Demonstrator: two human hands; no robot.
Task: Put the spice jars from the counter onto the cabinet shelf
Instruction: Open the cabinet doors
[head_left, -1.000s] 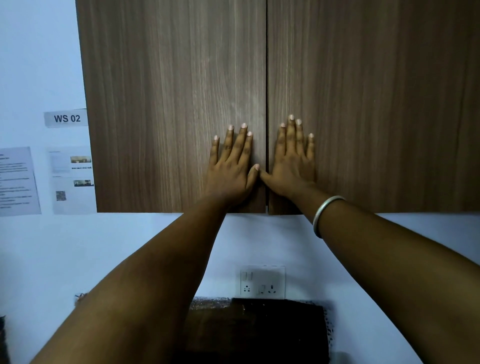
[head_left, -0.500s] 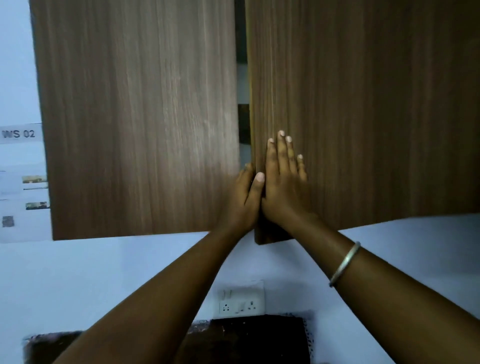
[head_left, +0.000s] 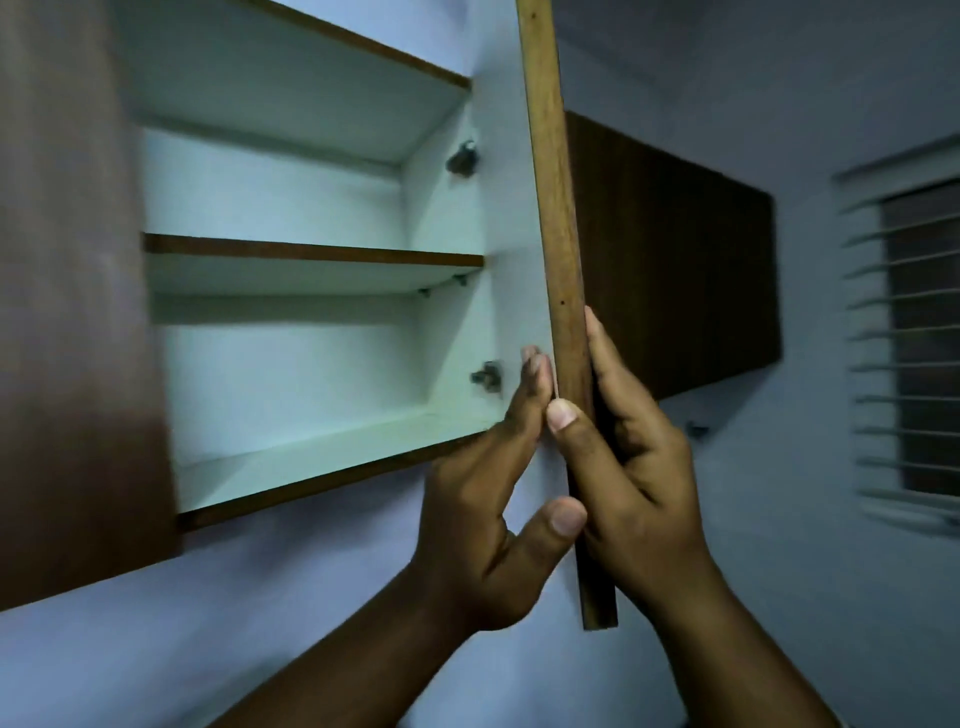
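The wall cabinet stands open, with a white inside, a middle shelf (head_left: 311, 255) and a bottom shelf (head_left: 311, 457), both bare. The right cabinet door (head_left: 551, 182) is seen edge-on, swung out toward me. My right hand (head_left: 644, 467) grips its lower edge, thumb on the front edge and fingers on the outer face. My left hand (head_left: 483, 509) lies with straight fingers against the door's white inner face, its thumb touching the edge. No spice jars or counter are in view.
The left cabinet door (head_left: 67, 312) hangs open at the left, blurred and close. A second dark wood cabinet (head_left: 675, 260) runs along the wall to the right. A barred window (head_left: 914, 338) is at the far right. Hinges (head_left: 485, 375) sit on the cabinet's right wall.
Both doors have swung from shut to wide open. My hands went from lying flat on the door fronts to holding the right door's edge. My view turned up and right.
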